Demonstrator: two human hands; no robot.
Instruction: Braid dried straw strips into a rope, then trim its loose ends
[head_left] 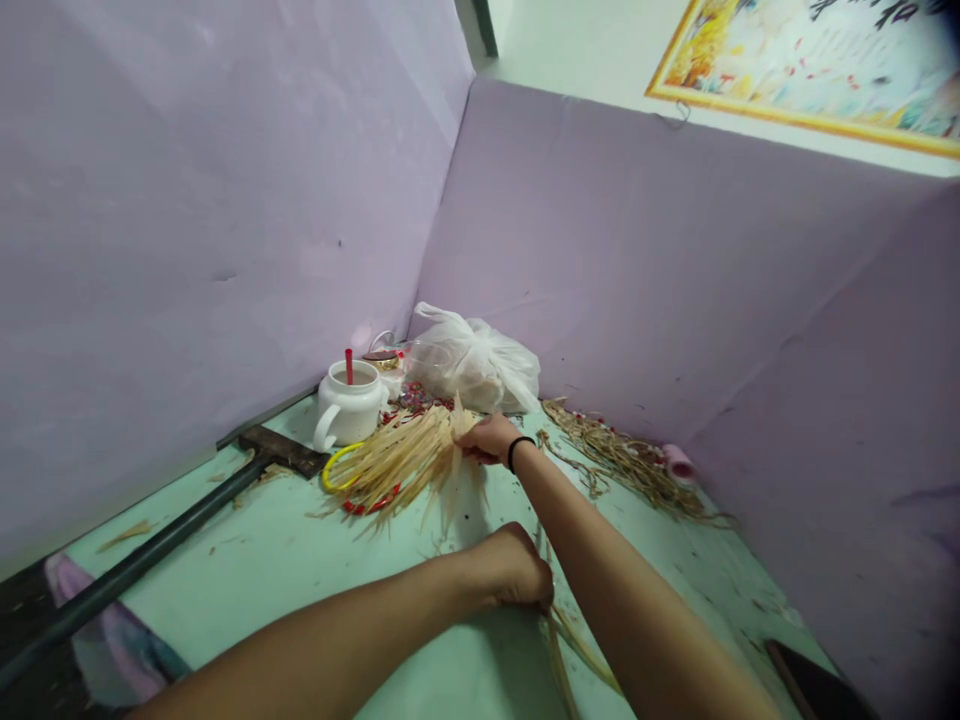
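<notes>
A fanned bundle of pale dried straw-like strips [401,455] lies on the green surface [300,580] in the middle of the view. My right hand [487,440], with a black band at the wrist, reaches to the bundle's right end and pinches a wide pale strip [454,470] there. Nearer to me, my left hand [521,565] is closed around some long, thin straw strips [559,650], which trail from it toward the front edge of the view. The fingertips of the left hand are mostly hidden behind its back.
Left of the bundle stand a white pot [351,405] with a red stick and a dark long-handled tool [172,530]. A tied white plastic bag [476,365] sits at the back corner. Brown twisted cords [630,455] and a pink roll [679,461] lie along the right wall.
</notes>
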